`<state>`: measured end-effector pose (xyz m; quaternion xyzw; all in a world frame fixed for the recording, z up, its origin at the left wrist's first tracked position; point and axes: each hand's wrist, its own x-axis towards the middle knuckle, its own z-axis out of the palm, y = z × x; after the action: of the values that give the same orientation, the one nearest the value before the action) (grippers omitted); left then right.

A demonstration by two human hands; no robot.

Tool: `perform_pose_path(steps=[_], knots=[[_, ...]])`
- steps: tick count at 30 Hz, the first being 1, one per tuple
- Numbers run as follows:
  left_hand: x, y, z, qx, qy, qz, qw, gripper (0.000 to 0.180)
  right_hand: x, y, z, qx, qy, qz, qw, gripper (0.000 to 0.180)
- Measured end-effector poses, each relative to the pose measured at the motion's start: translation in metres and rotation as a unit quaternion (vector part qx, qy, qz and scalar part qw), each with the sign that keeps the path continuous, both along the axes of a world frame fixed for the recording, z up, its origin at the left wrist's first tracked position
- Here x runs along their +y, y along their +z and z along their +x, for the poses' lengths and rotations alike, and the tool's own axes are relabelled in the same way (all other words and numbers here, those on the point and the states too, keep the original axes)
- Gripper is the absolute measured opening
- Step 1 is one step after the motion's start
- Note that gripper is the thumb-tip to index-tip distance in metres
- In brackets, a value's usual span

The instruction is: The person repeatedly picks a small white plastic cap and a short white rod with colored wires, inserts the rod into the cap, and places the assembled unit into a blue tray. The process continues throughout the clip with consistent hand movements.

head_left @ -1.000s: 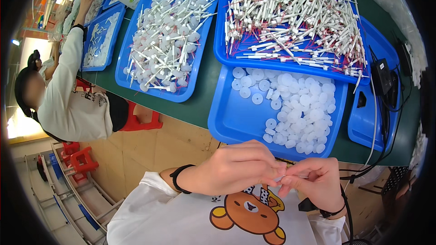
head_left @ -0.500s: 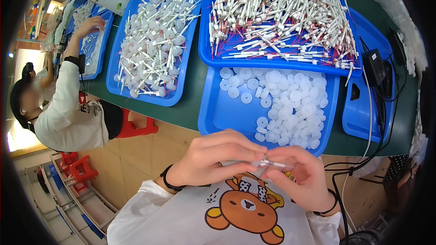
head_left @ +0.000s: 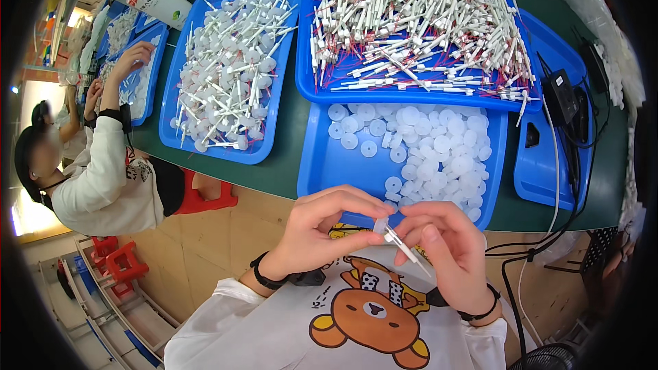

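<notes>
Bright, even overhead light keeps shadows soft and colours vivid. A strong glow burns out the far left edge. Fisheye distortion bends the worktop (head_left: 288, 164), and black vignetting rings the corners.

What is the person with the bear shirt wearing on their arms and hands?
Both hands are bare, no gloves. The left hand has a black band at its wrist; the right hand has a thin black one. White sleeves cover the arms up to the wrists.
</notes>
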<state>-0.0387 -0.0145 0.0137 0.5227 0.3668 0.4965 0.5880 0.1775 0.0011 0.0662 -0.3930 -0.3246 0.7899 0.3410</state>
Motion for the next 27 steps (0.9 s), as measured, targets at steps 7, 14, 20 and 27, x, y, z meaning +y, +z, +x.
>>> perform_pose_path(steps=[7,14,20,27], knots=[[-0.001,-0.002,0.003,-0.021,0.000,-0.006,1.000,0.032,0.005,-0.001,0.002,-0.243,0.071,0.354,0.900,0.020],[-0.009,0.002,-0.002,-0.148,-0.013,-0.125,0.981,0.027,0.015,-0.002,0.002,-0.295,0.120,0.675,0.665,0.026],[-0.014,0.014,-0.006,-0.138,-0.038,-0.123,0.982,0.027,0.008,0.000,0.002,-0.243,0.125,0.638,0.720,0.025],[-0.017,0.014,-0.010,-0.010,-0.028,0.048,0.998,0.023,0.006,0.011,0.004,-0.188,0.155,0.376,0.894,0.015]])
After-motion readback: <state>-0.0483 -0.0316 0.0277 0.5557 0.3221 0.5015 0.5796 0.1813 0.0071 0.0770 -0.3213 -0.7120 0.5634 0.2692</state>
